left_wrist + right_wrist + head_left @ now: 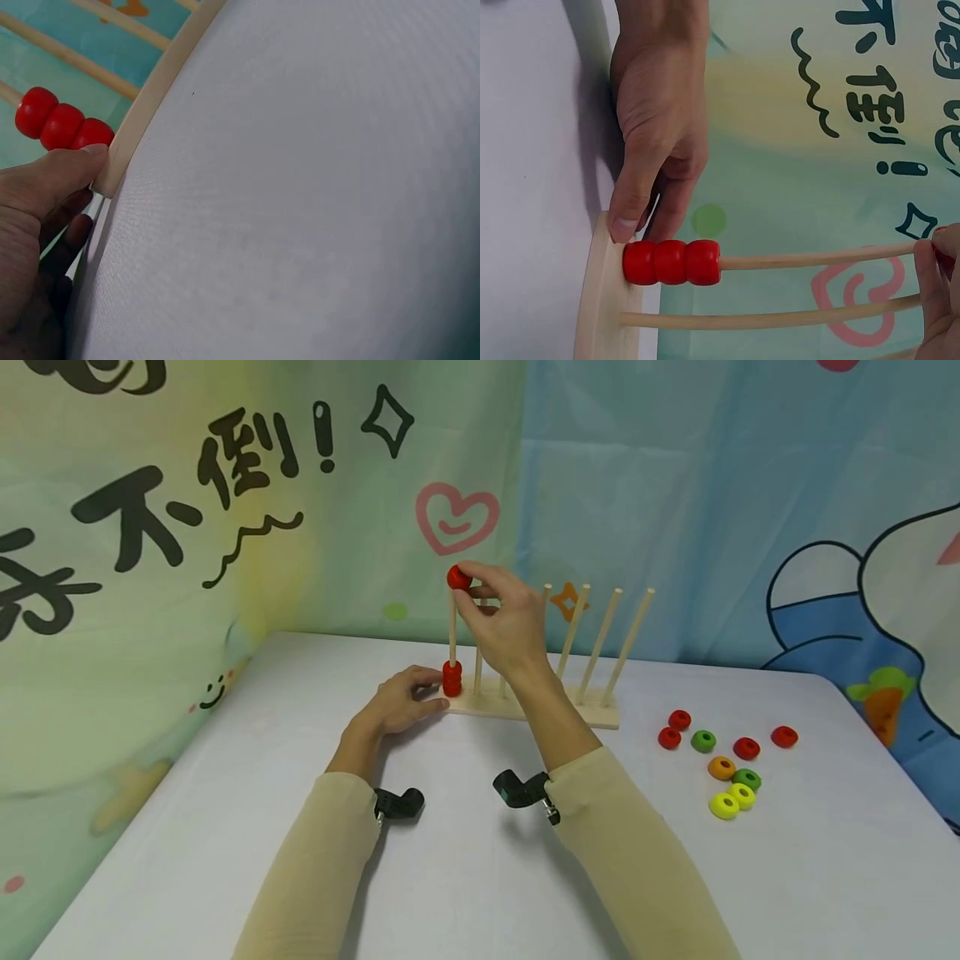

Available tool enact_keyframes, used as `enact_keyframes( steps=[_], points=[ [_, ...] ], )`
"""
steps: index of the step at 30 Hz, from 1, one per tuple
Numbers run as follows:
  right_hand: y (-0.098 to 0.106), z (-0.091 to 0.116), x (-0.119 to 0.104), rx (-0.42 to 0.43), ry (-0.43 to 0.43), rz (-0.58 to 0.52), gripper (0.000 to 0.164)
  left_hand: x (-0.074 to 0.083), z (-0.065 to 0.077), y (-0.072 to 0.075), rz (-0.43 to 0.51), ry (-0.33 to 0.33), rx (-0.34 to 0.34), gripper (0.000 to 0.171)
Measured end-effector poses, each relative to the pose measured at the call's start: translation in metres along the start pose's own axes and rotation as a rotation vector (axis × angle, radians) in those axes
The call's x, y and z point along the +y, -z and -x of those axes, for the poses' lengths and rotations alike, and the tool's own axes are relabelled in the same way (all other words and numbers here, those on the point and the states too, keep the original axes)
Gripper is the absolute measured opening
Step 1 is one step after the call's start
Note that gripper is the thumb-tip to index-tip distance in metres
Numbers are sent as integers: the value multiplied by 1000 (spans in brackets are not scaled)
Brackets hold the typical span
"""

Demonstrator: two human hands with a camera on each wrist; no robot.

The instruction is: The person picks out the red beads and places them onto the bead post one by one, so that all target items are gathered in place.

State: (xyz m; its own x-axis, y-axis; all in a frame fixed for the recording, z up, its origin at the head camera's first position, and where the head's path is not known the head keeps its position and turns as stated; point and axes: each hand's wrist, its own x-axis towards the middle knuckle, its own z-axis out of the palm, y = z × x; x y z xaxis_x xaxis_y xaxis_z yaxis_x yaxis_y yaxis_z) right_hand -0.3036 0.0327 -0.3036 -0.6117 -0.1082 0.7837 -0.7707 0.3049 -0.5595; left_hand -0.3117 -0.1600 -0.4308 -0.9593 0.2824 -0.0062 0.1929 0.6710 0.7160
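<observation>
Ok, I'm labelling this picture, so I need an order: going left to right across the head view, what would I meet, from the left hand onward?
Left hand, red stack, right hand, far-right peg, left green bead, rightmost red bead.

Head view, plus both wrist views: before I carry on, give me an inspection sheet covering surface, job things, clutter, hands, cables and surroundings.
Surface: white tabletop.
Job's things: wooden peg rack, three red beads stacked on its left end peg; nine loose beads to its right: four red, two green, two yellow, one orange.
Clutter: nothing seen.
Left hand: grips the rack's left end.
Right hand: pinches another red bead at that peg's top; whether threaded, can't tell.
Cables: nothing seen.
Surroundings: printed backdrop.
</observation>
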Motion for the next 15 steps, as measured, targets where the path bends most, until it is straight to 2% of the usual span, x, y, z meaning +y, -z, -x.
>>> enact_keyframes(
  steps=[5, 10, 15],
  points=[
    [-2, -3, -1, -15, 5, -38, 27, -2, 0, -1, 1, -1, 8, 50],
    [-2, -7, -5, -38, -63, -22, 26, -1, -1, -1, 11, -19, 8, 49],
    [-2, -7, -6, -99, -124, -43, 29, -1, -1, 0, 9, -21, 9, 48]
  ],
)
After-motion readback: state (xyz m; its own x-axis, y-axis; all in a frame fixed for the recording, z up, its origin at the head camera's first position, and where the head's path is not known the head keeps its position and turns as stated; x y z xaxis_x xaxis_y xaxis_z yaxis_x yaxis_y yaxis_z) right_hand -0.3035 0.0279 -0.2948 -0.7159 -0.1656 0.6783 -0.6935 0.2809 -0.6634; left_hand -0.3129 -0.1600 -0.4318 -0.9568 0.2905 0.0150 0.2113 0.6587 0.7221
